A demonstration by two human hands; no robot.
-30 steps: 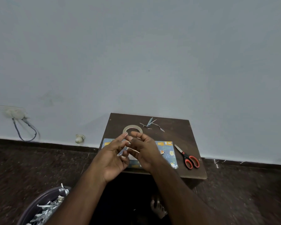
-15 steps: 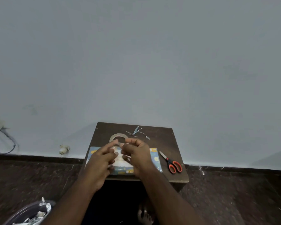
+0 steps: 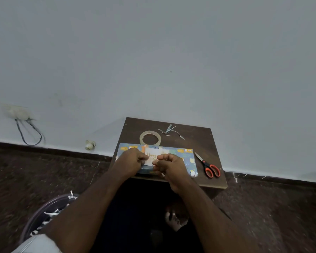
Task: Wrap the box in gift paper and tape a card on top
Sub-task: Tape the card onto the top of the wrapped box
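Two hands meet over the card (image 3: pixel 151 156), which lies flat on top of the wrapped box (image 3: pixel 187 158) at the near edge of the table (image 3: pixel 195 141). The left hand (image 3: pixel 130 161) and right hand (image 3: pixel 169 164) each curl their fingers onto the card's lower edge, apparently pressing it or a strip of tape down; no tape shows clearly. Judging by this, wrapping is finished and the card is being fixed. Next likely comes smoothing the tape flat, or fetching more from the tape roll (image 3: pixel 150 138) just behind the box. Scissors (image 3: pixel 209 167) lie to the right.
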